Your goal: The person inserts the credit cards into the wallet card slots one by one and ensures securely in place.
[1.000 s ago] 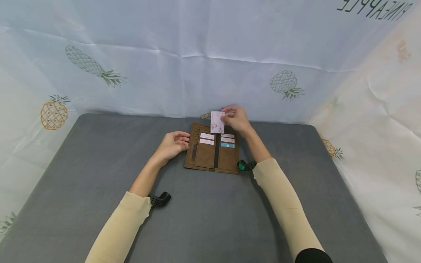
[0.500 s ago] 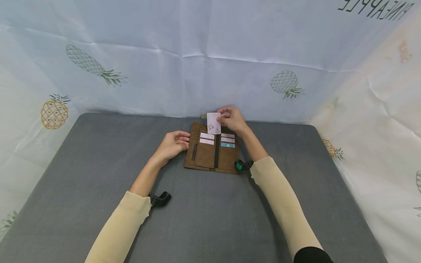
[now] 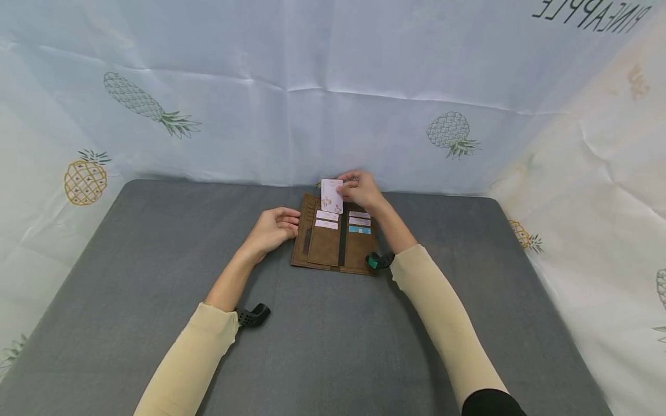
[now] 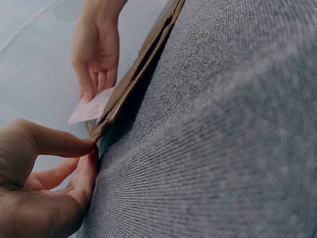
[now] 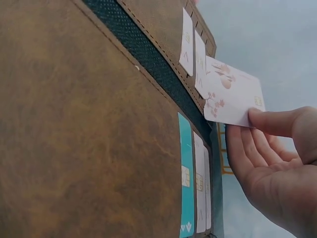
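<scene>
An open brown wallet [image 3: 325,248] lies on the grey table, a dark strip running down its middle. My left hand [image 3: 272,226] pinches its left edge between thumb and fingers, as the left wrist view shows. With thumb and fingers, my right hand [image 3: 362,190] holds a pale pink card [image 3: 331,195] with a floral print. That card is upright at the top of the wallet's left side, above two pale cards [image 3: 326,219] in slots. In the right wrist view its lower edge meets the slot area; whether it sits inside a slot I cannot tell.
The wallet's right side holds a blue card [image 3: 360,230] below two pale ones. Behind the table [image 3: 156,277] hangs a pineapple-print cloth [image 3: 291,138], close to the wallet's far edge. A black wrist device [image 3: 254,315] sits at the left sleeve.
My right hand has carried the pink card leftward and slightly down, from above the middle strip to over the left slots. The left hand and the wallet stay in place.
</scene>
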Demonstrator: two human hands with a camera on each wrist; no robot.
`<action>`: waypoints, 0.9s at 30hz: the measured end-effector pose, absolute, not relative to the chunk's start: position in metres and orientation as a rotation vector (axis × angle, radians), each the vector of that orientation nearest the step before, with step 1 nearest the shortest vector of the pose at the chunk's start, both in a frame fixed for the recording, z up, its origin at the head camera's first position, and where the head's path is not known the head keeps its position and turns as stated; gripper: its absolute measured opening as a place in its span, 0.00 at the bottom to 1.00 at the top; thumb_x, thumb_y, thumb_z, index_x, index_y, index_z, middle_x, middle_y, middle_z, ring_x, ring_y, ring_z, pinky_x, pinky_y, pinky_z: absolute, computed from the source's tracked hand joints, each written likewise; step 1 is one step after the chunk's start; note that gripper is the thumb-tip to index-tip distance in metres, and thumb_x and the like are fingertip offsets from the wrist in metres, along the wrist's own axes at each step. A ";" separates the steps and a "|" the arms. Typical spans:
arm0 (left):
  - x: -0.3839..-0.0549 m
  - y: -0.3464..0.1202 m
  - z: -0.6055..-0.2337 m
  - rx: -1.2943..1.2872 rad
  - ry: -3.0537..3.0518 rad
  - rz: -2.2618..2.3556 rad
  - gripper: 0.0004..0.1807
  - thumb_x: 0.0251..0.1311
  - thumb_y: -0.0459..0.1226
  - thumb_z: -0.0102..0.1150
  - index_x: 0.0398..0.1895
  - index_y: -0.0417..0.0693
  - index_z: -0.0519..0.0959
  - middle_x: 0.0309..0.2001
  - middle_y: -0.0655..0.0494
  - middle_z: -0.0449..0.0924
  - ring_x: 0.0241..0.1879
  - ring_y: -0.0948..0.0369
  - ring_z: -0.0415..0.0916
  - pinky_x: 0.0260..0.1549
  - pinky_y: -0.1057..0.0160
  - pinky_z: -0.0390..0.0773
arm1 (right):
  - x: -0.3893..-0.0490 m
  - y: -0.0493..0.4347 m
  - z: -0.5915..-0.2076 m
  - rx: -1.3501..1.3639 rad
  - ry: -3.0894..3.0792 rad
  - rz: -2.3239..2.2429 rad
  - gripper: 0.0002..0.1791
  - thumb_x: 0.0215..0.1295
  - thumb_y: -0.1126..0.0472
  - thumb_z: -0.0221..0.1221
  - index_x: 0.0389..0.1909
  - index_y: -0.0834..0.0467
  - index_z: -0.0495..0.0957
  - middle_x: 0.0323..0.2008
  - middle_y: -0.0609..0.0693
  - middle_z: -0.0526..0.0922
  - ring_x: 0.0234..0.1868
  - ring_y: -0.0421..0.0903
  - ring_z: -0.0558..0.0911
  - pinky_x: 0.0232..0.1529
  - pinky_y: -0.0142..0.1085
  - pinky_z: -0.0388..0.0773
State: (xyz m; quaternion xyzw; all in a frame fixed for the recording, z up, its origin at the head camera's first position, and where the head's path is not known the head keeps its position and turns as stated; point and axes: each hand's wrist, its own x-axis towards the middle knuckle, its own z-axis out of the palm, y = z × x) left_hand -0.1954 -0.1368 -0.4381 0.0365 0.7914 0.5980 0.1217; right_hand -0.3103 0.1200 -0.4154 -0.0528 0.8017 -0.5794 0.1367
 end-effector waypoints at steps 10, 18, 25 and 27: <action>-0.196 -0.137 -0.440 0.110 2.298 1.758 0.26 0.69 0.23 0.60 0.71 0.31 0.75 0.61 0.32 0.81 0.58 0.43 0.84 0.45 0.74 0.84 | -0.310 0.116 -0.420 -0.088 2.260 -1.704 0.20 0.76 0.71 0.63 0.65 0.70 0.75 0.42 0.54 0.87 0.40 0.42 0.86 0.42 0.32 0.90; -0.195 -0.135 -0.438 0.109 2.301 1.763 0.26 0.69 0.23 0.60 0.71 0.30 0.75 0.61 0.32 0.81 0.57 0.44 0.84 0.45 0.71 0.84 | -0.306 0.121 -0.422 -0.194 2.352 -1.587 0.19 0.78 0.68 0.62 0.64 0.69 0.75 0.39 0.55 0.88 0.38 0.42 0.87 0.45 0.33 0.92; -0.195 -0.136 -0.439 0.099 2.317 1.754 0.26 0.69 0.23 0.60 0.70 0.31 0.76 0.60 0.32 0.81 0.56 0.45 0.85 0.44 0.72 0.84 | -0.305 0.123 -0.423 -0.304 2.440 -1.474 0.17 0.75 0.67 0.66 0.60 0.68 0.81 0.39 0.60 0.92 0.39 0.46 0.91 0.47 0.38 0.93; -0.194 -0.136 -0.439 0.106 2.319 1.754 0.26 0.68 0.23 0.60 0.70 0.30 0.76 0.60 0.32 0.82 0.55 0.45 0.85 0.44 0.73 0.84 | -0.304 0.124 -0.423 -0.314 2.446 -1.452 0.17 0.74 0.66 0.68 0.59 0.68 0.82 0.37 0.58 0.92 0.37 0.44 0.91 0.47 0.38 0.92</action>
